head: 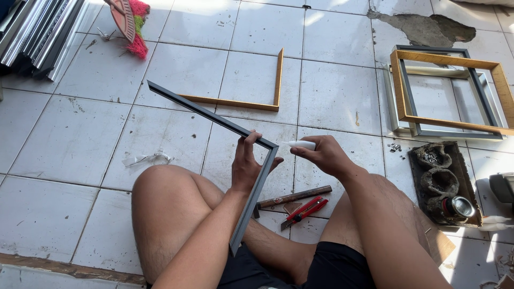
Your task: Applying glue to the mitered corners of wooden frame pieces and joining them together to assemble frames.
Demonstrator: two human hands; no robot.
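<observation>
I sit cross-legged on a white tiled floor. My left hand grips a dark grey L-shaped frame piece just below its corner, holding it up over my lap. My right hand holds a small white tube with its tip pointed at the frame's corner joint. One arm of the grey piece runs up to the left, the other comes down toward my left thigh.
A hammer and a red utility knife lie between my legs. A wooden L-shaped frame piece rests on the tiles ahead. Stacked finished frames sit right, above a dark tray. Moulding strips and a broom lie far left.
</observation>
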